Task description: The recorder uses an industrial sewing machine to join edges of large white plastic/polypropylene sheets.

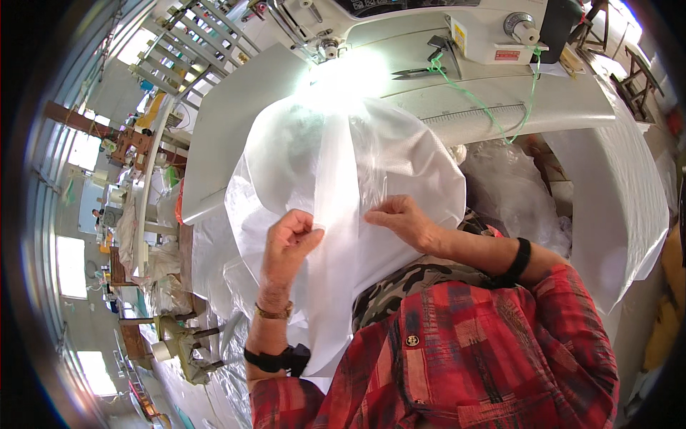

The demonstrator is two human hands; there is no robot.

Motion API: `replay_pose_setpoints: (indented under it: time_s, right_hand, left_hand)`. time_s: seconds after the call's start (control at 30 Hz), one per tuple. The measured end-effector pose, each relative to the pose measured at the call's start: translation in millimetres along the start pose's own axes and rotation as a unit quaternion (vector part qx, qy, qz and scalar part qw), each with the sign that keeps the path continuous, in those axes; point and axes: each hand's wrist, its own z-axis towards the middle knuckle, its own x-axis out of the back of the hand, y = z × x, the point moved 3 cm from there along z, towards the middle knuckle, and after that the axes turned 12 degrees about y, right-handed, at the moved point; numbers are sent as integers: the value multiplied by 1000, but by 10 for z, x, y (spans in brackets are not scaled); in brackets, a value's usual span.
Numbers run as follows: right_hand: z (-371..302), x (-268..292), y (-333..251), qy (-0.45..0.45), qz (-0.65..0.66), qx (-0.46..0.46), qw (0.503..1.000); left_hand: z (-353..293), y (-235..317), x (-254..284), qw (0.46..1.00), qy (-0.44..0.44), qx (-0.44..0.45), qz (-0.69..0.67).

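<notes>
Hands (287, 239), grip pinched closed, on white sheeting (336, 182)

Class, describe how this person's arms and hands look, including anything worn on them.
The left hand and right hand are ungloved. Red-and-dark plaid sleeves end near the elbows. The left wrist wears a brownish band; higher up sits a bulky black strap. The right forearm has a slimmer black loop.

Bright overall, blown-out glare under the sewing machine (407, 28) washing out the white fabric (418, 161) beside it, overexposed windows (71, 267) at left, strong fisheye bending, dark corners, slight colour fringing at rim, left background soft.
</notes>
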Motion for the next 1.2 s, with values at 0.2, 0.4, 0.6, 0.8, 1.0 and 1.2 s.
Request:
replay_pose_setpoints:
  time_s: [0.2,0.4,0.6,0.8,1.0,1.2]
  right_hand:
    - [-515,116,-550,-87,74,249,962]
    - [-707,-5,-615,-94,-310,386,864]
    - [-841,-65,-609,-116,-254,415,866]
    - [-862,-254,-458,-221,-427,432,763]
    - [-933,-364,-456,-246,-424,480,727]
    - [-980,-458,-404,-242,-445,550,664]
  left_hand:
    - [11,46,-16,1000,-10,-22,-3]
    - [-311,49,-545,941,33,-202,270]
    - [-476,2,-548,968,-12,-155,197]
    - [-597,-299,-580,1000,0,-6,6]
    - [-666,-377,-557,995,10,-20,-99]
    - [-676,-429,-528,986,80,25,-147]
